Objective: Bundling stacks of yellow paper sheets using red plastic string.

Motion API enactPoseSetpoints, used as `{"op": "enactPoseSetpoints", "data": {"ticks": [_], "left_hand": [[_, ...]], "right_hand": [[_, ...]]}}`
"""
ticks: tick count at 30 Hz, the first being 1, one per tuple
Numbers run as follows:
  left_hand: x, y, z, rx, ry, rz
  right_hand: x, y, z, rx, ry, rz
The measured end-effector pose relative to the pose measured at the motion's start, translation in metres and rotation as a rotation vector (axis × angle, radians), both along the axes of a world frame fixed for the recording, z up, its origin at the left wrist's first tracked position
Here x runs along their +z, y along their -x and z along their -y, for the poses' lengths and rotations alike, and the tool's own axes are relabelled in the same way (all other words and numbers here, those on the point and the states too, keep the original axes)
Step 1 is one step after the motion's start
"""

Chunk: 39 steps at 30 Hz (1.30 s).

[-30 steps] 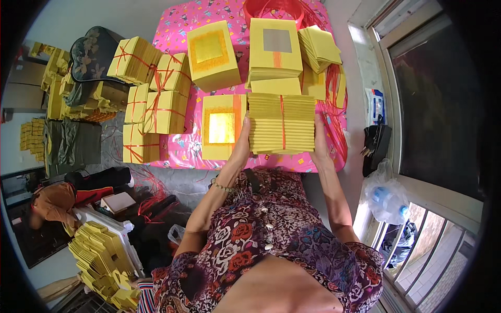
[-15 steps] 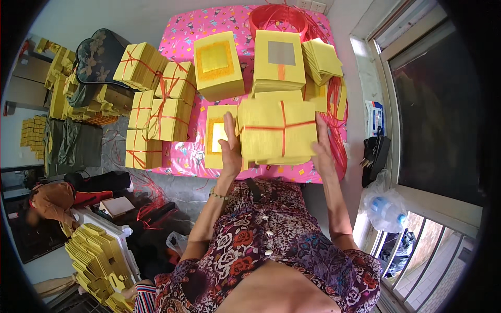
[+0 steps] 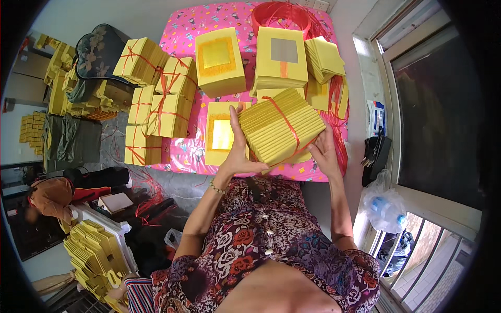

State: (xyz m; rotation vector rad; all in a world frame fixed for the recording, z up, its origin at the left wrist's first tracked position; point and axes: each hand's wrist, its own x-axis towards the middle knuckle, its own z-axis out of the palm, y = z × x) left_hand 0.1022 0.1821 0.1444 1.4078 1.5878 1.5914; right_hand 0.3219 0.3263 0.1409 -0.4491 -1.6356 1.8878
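Note:
A thick bundle of yellow paper [image 3: 269,133], bound with red ribbon, is held tilted above the table between my two hands. Its ridged, folded edges face up. My left hand [image 3: 241,151] grips its left side, with the thumb under the near edge and the fingers up along the side. On the opposite side, my right hand [image 3: 324,154] clasps the lower right corner. Beneath and beside the bundle lies a sheet with a gold square [image 3: 223,134]. Behind it stand a yellow stack with a gold square [image 3: 217,55] and another with a grey square [image 3: 284,50].
Several tied yellow bundles [image 3: 169,117] are piled on the left of the pink-covered table [image 3: 180,31]. A red basin [image 3: 282,13] with red ribbons sits at the back right. At lower left, another person [image 3: 52,198] is beside yellow stacks [image 3: 96,255]. A window [image 3: 438,104] borders the right.
The bundle has been tipped and turned, so its ridged side now shows instead of its flat crossed-ribbon face. My fingers have closed around it, the left thumb now underneath.

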Motion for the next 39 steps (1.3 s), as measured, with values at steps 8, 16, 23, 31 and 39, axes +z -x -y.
{"op": "enactPoseSetpoints", "data": {"ticks": [8,16,23,31,39], "left_hand": [[-0.039,0.007,0.025,-0.080,0.114,-0.269],[-0.041,-0.019,0.035,0.039,0.092,-0.002],[-0.024,-0.057,0.019,0.266,0.214,0.484],[-0.031,-0.065,0.018,0.300,0.150,0.593],[-0.042,-0.042,0.028,0.208,0.072,0.530]], "right_hand": [[-0.030,-0.004,0.008,0.008,-0.007,-0.034],[-0.023,0.024,-0.004,-0.242,0.009,0.117],[-0.011,0.042,-0.003,-0.234,-0.122,0.320],[-0.014,0.044,-0.004,-0.221,-0.144,0.346],[-0.015,0.038,-0.012,-0.183,-0.059,0.288]]}}
